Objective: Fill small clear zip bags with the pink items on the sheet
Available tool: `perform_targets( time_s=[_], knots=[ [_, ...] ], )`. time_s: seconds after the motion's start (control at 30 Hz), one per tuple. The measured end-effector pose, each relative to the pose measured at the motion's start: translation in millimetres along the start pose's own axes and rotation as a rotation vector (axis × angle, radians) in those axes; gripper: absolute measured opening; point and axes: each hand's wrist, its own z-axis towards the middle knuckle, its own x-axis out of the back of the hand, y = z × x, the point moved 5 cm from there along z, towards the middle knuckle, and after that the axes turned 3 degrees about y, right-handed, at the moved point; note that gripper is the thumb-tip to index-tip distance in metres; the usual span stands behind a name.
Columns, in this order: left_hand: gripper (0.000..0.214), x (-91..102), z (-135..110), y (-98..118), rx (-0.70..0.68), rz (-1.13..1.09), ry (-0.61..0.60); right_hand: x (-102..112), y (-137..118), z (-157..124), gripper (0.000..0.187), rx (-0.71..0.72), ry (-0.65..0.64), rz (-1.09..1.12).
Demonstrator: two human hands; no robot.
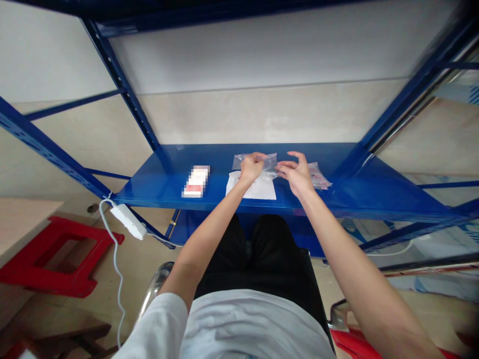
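My left hand (251, 167) is closed in a fist on the top of a clear plastic bag (255, 161), which hangs over a white paper sheet (258, 189). My right hand (297, 174) is beside it, fingers curved and apart, close to the bag's right corner. Just right of that hand, a second clear bag with red printing or contents (319, 176) lies on the blue metal shelf (157, 187). Further left on the shelf is a flat white and red box (196, 182), its surface blurred out.
The shelf belongs to a blue steel rack with uprights and braces on both sides. A white power strip (128, 221) hangs from its left end on a white cable. A red plastic stool (56, 257) stands low at left. My black-clad knees are below the shelf.
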Motion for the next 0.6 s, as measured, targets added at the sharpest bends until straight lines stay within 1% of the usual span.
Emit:
perform_targets(
  time_s=[0.07, 0.1, 0.13, 0.2, 0.27, 0.33, 0.43, 0.5, 0.6],
  knots=[
    [0.027, -10.6, 19.6, 0.5, 0.027, 0.03, -0.041, 1.0, 1.4, 20.9, 0.079, 0.069, -0.07, -0.146],
    [0.029, -15.5, 27.2, 0.0, 0.05, 0.046, -0.045, 1.3, 3.3, 30.9, 0.075, 0.096, -0.081, -0.233],
    [0.033, -19.7, 33.0, -0.6, 0.069, 0.058, -0.042, 1.9, 5.3, 40.4, 0.067, 0.119, -0.068, -0.333],
    [0.041, -23.4, 39.1, -0.5, 0.079, 0.113, -0.019, 2.6, 8.2, 57.0, 0.045, 0.161, -0.002, -0.564],
    [0.044, -20.4, 38.2, 1.1, 0.05, 0.242, 0.01, 0.3, 9.9, 68.3, 0.027, 0.189, 0.043, -0.781],
    [0.037, -12.0, 32.8, 2.9, 0.01, 0.453, 0.039, -5.3, 11.7, 73.2, 0.024, 0.217, 0.028, -0.96],
    [0.036, 1.6, 24.3, 2.3, -0.033, 0.737, 0.051, -15.3, 15.1, 69.7, 0.032, 0.298, -0.027, -1.145],
    [0.036, 6.0, 22.6, -1.0, -0.045, 0.818, 0.01, -20.8, 18.0, 64.6, 0.031, 0.359, -0.049, -1.204],
    [0.037, 6.6, 26.0, -8.8, -0.024, 0.82, -0.086, -28.7, 23.5, 59.8, 0.023, 0.404, -0.103, -1.231]
  ],
)
